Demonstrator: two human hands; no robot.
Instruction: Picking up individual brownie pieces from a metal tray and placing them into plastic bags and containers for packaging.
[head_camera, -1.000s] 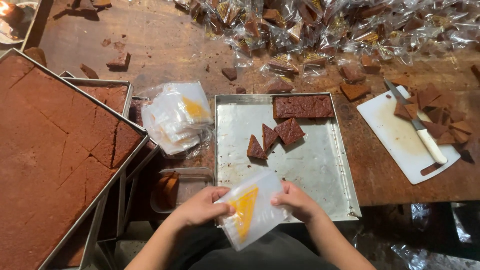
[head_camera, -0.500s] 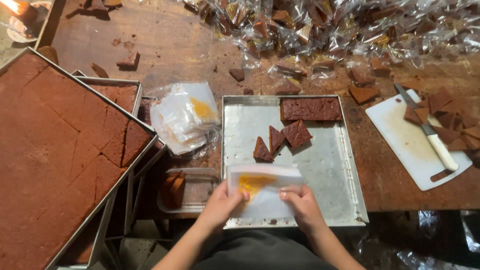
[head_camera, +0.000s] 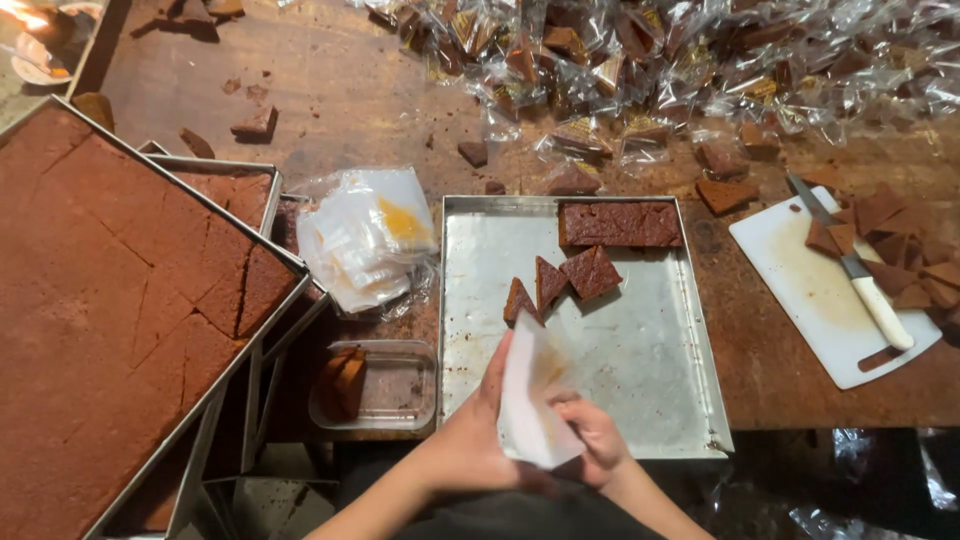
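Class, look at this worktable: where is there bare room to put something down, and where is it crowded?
Free: the metal tray right of the hands, below the cake pieces; bare wood between the bag stack and wrapped pile. Crowded: that pile, and the cutting board with knife.

Clear pouch (head_camera: 535, 400) shows white with an orange patch; cake pieces (head_camera: 560, 285) are reddish brown on a silver tray (head_camera: 640, 370); white cutting board (head_camera: 815, 290) on a dark brown tabletop (head_camera: 340, 90)
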